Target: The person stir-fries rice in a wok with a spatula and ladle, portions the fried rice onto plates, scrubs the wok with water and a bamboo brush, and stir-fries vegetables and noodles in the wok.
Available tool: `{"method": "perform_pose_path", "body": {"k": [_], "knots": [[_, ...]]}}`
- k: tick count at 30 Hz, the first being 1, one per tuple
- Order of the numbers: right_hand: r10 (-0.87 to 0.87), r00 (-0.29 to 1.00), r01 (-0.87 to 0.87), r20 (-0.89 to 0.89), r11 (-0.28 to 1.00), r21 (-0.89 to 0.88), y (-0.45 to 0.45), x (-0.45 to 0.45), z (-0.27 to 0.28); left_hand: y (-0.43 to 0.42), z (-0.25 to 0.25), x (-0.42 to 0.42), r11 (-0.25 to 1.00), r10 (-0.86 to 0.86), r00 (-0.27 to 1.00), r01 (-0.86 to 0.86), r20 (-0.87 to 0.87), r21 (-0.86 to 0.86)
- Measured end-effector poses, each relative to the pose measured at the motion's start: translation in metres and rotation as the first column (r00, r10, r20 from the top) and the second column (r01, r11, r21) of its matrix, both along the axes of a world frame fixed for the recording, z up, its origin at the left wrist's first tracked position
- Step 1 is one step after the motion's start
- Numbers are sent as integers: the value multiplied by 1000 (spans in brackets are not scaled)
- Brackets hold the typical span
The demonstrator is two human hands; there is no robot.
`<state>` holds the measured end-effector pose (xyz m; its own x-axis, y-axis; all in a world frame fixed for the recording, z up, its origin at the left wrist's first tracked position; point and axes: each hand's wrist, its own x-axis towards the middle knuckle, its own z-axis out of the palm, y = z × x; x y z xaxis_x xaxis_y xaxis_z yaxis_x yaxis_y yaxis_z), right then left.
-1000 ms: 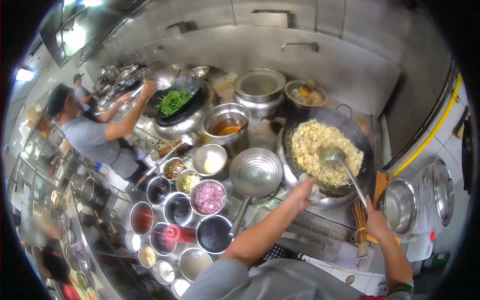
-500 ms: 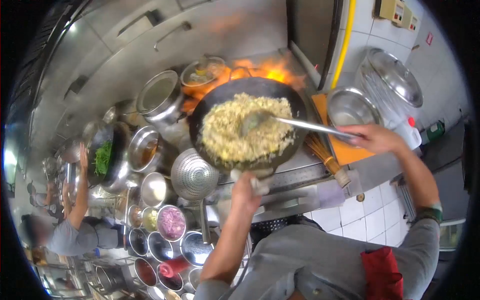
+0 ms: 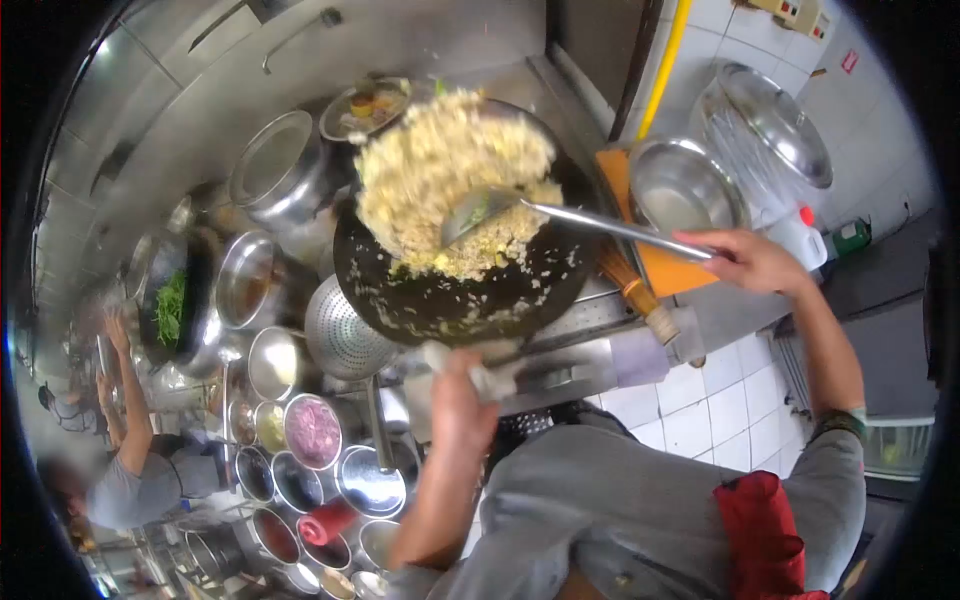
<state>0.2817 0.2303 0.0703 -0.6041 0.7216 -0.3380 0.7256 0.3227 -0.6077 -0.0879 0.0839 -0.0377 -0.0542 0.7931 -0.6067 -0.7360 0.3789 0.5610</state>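
Observation:
My right hand [image 3: 752, 262] is closed round the long metal handle of a ladle [image 3: 620, 228]. Its bowl sits in the fried rice [image 3: 450, 150], with a bit of green in it. The rice is heaped up, blurred and partly airborne over the far side of a large black wok [image 3: 440, 310]. Low on the wok's near side, my left hand [image 3: 462, 405] grips a pale folded cloth [image 3: 490, 378] against the rim. Whether a wok handle lies under the cloth is hidden. Loose grains cling to the wok's bared near wall.
A perforated strainer [image 3: 345, 328] leans left of the wok. Beyond it stand metal pots [image 3: 275, 165], a wok of greens [image 3: 170, 310] and several bowls, one with sliced onion [image 3: 313, 432]. On the right are a bamboo brush [image 3: 640, 298] and a steel basin [image 3: 685, 185]. Another person [image 3: 150, 480] works far left.
The rice has been thrown up and away, baring the wok's near wall. Flames behind the wok are no longer visible. The view has shifted, and the ladle stays in my right hand.

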Motion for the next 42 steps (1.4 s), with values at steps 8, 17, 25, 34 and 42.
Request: {"method": "perform_pose_path", "body": {"k": [8, 17, 25, 34, 42], "knots": [[100, 993, -73, -71, 948, 310, 30, -48, -93, 53, -108, -17, 994, -93, 974, 103, -205, 37], [-604, 671, 219, -431, 716, -662, -56, -76, 14, 29, -19, -21, 994, 107, 993, -106, -40, 25], [-812, 548, 223, -203, 375, -900, 22, -136, -123, 115, -126, -37, 993, 70, 995, -63, -75, 98], [106, 988, -117, 115, 989, 91, 46, -26, 0, 66, -46, -9, 997, 13, 999, -10, -48, 71], [12, 965, -85, 262, 959, 269, 33, -67, -49, 51, -114, -1, 993, 64, 980, -44, -190, 109]]}}
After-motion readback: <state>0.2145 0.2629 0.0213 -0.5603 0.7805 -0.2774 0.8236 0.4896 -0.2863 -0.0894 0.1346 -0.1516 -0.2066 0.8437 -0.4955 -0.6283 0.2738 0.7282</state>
